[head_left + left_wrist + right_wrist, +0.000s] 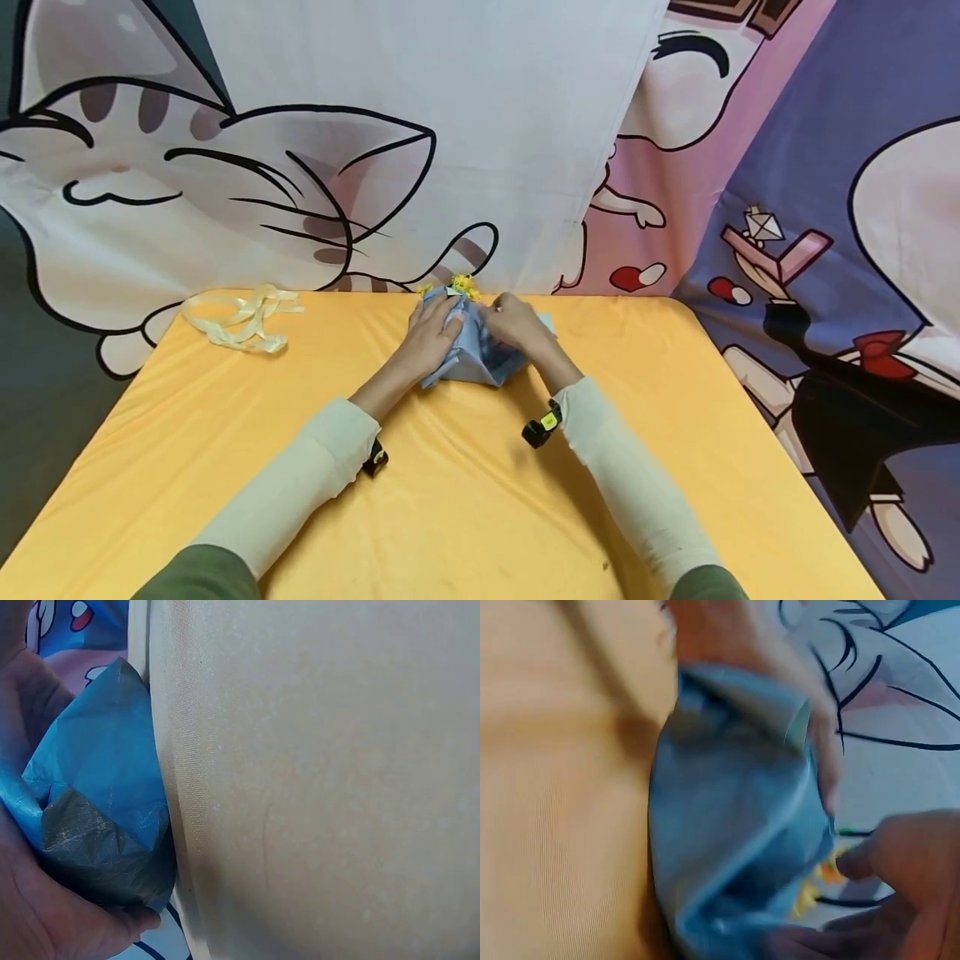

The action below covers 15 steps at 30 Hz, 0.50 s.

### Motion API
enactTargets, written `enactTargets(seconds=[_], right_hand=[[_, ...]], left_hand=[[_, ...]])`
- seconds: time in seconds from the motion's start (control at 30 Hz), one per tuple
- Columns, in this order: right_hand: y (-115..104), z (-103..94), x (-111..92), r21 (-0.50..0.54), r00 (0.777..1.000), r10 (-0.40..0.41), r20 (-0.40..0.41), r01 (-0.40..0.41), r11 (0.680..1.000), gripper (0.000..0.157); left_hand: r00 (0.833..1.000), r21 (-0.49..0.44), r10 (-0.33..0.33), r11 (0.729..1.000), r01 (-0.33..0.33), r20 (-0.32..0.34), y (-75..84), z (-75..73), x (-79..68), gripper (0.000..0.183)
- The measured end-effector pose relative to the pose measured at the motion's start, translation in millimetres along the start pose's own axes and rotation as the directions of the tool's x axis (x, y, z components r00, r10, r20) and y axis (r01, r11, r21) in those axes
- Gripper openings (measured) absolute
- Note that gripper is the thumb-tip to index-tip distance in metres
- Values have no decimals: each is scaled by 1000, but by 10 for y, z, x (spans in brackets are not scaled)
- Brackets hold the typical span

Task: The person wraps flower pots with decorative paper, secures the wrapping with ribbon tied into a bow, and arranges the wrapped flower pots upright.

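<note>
A bundle of blue wrapping paper (468, 346) lies near the far edge of the table, with small yellow flowers (465, 286) showing past its far end. My left hand (433, 335) grips the bundle from the left, fingers over the paper. In the left wrist view the thumb (112, 922) lies along the folded blue paper (112, 742). At the bundle's right side my right hand (517, 323) is bent, holding the paper's edge. The right wrist view is blurred; there the right hand (907, 892) has its lower fingers at the paper (720, 802), beside the yellow flowers.
A loose, pale yellow ribbon (243, 319) lies in loops at the table's far left. Yellow cloth covers the table (450, 517). Behind its far edge hangs a printed cartoon backdrop (517, 150). A light blue piece (547, 322) shows beside the right hand.
</note>
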State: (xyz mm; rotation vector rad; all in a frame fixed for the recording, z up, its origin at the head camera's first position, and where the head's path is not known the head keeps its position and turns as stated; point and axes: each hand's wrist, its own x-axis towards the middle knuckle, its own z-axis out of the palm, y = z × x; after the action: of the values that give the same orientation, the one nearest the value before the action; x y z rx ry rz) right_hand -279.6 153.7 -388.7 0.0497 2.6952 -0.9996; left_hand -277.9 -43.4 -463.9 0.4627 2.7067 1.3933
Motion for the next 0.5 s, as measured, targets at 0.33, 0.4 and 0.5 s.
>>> enactTargets(seconds=[0.33,0.4,0.5], right_hand=[[786,-354,288,-165,966,259,11,-254,953,70],[697,-409,152,-16,960,266,90,-266,964,51],[634,-432,67,190,955,252,158,-280,941,34]], left_hand=[[999,64,-38,997,37,6,266,-75,-188,66],[999,62,-44,997,43,1,273,-81,-197,66],[999,33,-45,998,45,-10,271,-86,-195,67]])
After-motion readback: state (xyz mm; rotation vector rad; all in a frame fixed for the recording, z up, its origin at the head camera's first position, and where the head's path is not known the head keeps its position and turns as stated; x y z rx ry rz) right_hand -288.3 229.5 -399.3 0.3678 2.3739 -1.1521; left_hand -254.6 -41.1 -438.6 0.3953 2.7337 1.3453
